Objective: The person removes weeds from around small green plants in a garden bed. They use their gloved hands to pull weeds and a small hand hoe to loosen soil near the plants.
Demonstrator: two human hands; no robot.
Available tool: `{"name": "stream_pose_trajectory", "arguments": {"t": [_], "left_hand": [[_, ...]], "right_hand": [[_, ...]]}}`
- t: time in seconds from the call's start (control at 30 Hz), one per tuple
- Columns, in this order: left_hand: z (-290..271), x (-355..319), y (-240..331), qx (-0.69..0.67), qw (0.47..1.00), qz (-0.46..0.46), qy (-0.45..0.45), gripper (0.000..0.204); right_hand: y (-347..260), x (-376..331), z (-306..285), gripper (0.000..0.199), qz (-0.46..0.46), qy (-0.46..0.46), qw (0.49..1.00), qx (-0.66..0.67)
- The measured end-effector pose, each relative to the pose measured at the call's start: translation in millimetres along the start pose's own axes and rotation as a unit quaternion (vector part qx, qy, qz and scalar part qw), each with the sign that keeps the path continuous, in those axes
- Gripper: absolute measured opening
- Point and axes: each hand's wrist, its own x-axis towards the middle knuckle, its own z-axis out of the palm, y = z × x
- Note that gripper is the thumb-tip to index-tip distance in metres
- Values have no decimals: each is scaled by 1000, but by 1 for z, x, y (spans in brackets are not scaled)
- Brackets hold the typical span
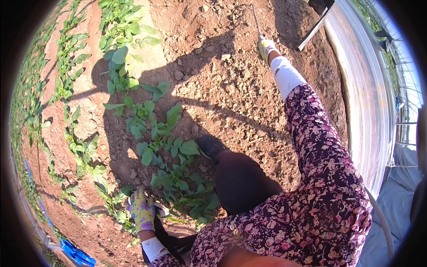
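Note:
My right hand (267, 48), in a pale yellow patterned glove, is stretched out far ahead over the soil. Its fingers are closed around the near end of a long, thin, rod-like hand tool (255, 20), whose far tip lies near the ground; the exact kind is unclear. My left hand (143, 211) wears a yellow glove with purple flowers and hangs low at the left, beside my leg and several leafy green plants (153, 124). Its fingers look loosely extended, with nothing visible in them. A small whitish thing (161, 209) shows just beside it, too unclear to name.
Loose brown soil (240, 84) spreads ahead and right of my dark shoe (210, 147). More crop rows (71, 66) run along the left. Clear plastic sheeting (360, 89) borders the right, with a dark-edged flap (316, 27) at the top. A blue bundle (76, 252) lies lower left.

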Motion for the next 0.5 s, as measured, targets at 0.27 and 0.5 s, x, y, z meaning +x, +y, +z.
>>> {"name": "stream_pose_trajectory", "arguments": {"t": [0.27, 0.5], "left_hand": [[-16, -30, -16, 37, 999, -31, 16, 47], [-19, -43, -13, 14, 999, -33, 14, 47]], "right_hand": [[63, -145, -45, 33, 79, -120, 983, 112], [149, -199, -107, 23, 68, -67, 994, 49]]}}
